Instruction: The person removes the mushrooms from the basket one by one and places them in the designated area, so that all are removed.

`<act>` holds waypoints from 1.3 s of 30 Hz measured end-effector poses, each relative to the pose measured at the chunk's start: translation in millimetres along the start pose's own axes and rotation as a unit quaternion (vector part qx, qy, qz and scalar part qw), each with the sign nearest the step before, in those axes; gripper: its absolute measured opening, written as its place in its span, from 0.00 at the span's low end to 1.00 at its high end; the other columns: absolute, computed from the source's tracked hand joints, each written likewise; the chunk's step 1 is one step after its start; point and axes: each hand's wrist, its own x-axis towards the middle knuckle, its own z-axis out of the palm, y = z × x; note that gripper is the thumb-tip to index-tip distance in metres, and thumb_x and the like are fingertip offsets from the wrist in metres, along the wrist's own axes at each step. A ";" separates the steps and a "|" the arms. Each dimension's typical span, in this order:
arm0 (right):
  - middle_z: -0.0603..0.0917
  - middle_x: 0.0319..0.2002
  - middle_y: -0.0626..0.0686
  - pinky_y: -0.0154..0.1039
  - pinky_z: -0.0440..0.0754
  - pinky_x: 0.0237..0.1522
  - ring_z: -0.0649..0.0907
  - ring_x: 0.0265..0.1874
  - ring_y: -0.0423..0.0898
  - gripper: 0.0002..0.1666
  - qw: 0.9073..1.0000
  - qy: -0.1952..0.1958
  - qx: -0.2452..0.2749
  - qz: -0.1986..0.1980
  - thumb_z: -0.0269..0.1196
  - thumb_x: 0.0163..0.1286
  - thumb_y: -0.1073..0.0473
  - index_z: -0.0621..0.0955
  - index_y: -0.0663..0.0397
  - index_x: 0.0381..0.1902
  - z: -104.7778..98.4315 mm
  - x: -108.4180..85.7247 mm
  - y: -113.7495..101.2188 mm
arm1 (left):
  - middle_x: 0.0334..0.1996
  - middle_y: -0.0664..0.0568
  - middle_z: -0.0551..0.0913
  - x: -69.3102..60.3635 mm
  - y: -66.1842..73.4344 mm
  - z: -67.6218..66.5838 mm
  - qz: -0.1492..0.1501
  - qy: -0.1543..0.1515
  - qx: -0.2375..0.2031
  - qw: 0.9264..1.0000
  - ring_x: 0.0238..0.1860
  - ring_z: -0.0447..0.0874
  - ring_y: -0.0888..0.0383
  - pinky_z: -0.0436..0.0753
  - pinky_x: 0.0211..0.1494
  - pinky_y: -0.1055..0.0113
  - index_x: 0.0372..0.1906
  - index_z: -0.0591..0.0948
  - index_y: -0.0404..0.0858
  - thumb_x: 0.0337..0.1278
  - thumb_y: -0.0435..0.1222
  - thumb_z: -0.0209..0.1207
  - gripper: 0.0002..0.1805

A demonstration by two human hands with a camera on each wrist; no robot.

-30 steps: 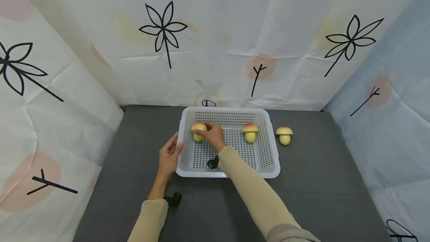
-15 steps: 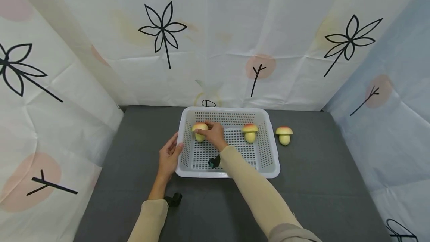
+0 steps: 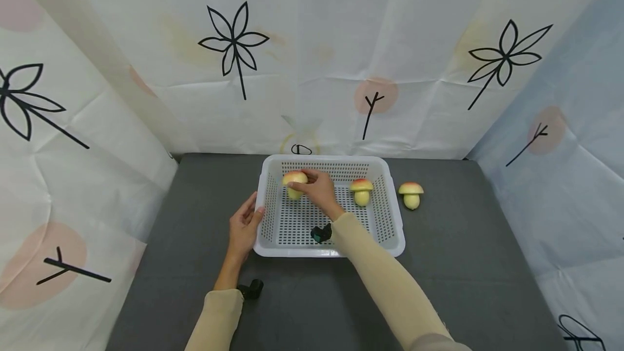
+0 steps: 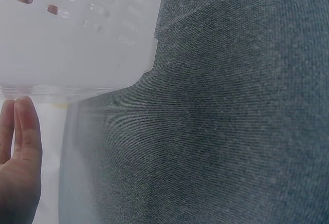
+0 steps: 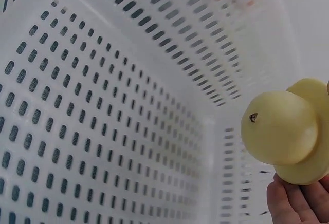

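Observation:
A white perforated plastic basket (image 3: pixel 329 252) stands on the grey table. My right hand (image 3: pixel 319 193) is over its left half and pinches a toy mushroom (image 3: pixel 294 177) by the red-yellow cap. In the right wrist view the mushroom's rounded pale yellow stem (image 5: pixel 280 127) points towards the camera, with fingers (image 5: pixel 288 206) under the cap. A second toy mushroom (image 3: pixel 362 193) lies in the basket's right part. At the basket's left side my left hand (image 3: pixel 242 230) touches the rim, its fingers (image 4: pixel 28 126) nearly straight in the left wrist view; the thumb is not seen there.
Just outside the basket's right wall, a third toy mushroom (image 3: pixel 411 195) lies on the grey table (image 3: pixel 468 264). White patterned cloth (image 3: pixel 312 64) hangs behind the table and along both sides.
My right hand has moved slightly right and away from me, taking the pinched mushroom with it. The left hand and the basket have stayed in place.

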 end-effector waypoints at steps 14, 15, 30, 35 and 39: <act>0.79 0.65 0.60 0.42 0.76 0.64 0.78 0.64 0.53 0.40 0.998 0.004 0.022 -0.061 0.76 0.62 0.57 0.75 0.62 0.69 -60.1 -32.5 -30.0 | 0.63 0.30 0.76 -0.6 1.3 -0.7 -0.008 -0.002 -0.009 1.000 0.49 0.83 0.67 0.83 0.52 0.47 0.75 0.66 0.31 0.74 0.28 0.56 0.29; 0.78 0.65 0.61 0.43 0.75 0.64 0.78 0.64 0.54 0.40 0.997 0.008 0.023 -0.067 0.76 0.62 0.58 0.75 0.63 0.69 -65.4 -34.5 -31.9 | 0.63 0.30 0.76 -0.6 1.0 -0.7 -0.008 -0.002 -0.010 1.000 0.49 0.83 0.67 0.83 0.52 0.47 0.75 0.66 0.31 0.74 0.28 0.56 0.29; 0.78 0.63 0.66 0.37 0.76 0.63 0.78 0.64 0.55 0.36 0.989 0.100 0.023 -0.111 0.74 0.62 0.65 0.76 0.66 0.67 -157.4 -69.8 -32.4 | 0.63 0.26 0.74 0.4 -1.3 0.4 0.007 -0.004 -0.011 1.000 0.49 0.83 0.67 0.85 0.50 0.52 0.75 0.65 0.28 0.74 0.27 0.55 0.29; 0.79 0.62 0.68 0.31 0.78 0.57 0.83 0.56 0.42 0.36 0.982 0.152 0.047 -0.098 0.74 0.61 0.70 0.75 0.70 0.66 -188.2 -80.8 -26.1 | 0.62 0.27 0.75 5.0 -14.3 -1.1 0.009 0.002 -0.018 1.000 0.49 0.84 0.65 0.85 0.50 0.52 0.75 0.65 0.28 0.73 0.27 0.56 0.29; 0.80 0.61 0.65 0.27 0.79 0.52 0.84 0.51 0.35 0.37 0.978 0.182 0.062 -0.079 0.75 0.59 0.71 0.75 0.72 0.66 -214.4 -90.3 -20.8 | 0.63 0.31 0.76 9.0 -28.9 -1.9 0.011 0.006 -0.021 1.000 0.50 0.84 0.64 0.85 0.49 0.57 0.75 0.67 0.34 0.73 0.29 0.57 0.29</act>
